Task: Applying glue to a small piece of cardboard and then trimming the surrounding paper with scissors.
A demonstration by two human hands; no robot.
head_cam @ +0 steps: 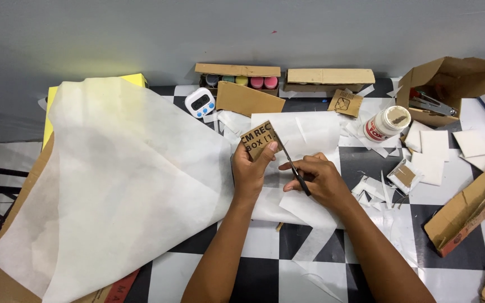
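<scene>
1. Cardboard, brown and roughly square, is the piece (260, 139) held up in the left hand (252, 168); it sits above the checkered floor (265, 247), near the middle of the view, tilted so its upper edge rises toward the right.
2. Fingers of the left hand are pressed together behind the piece, with the thumb pinching its lower right corner from the front.
3. Black-handled scissors (294, 166) are in the right hand (318, 178), whose fingers are curled through and around the handles.
4. The scissors' long axis runs diagonally, handles low and right, blades pointing up and left to the right edge of the cardboard piece, where they touch it.
5. A large sheet of white paper (124, 179) lies spread to the left, over a yellow board (136, 79).
6. Behind the hands stand a small white timer (200, 103), an open carton of paint pots (241, 80) and a white glue jar (385, 123).
7. White paper scraps (374, 188) lie just right of the right hand.
</scene>
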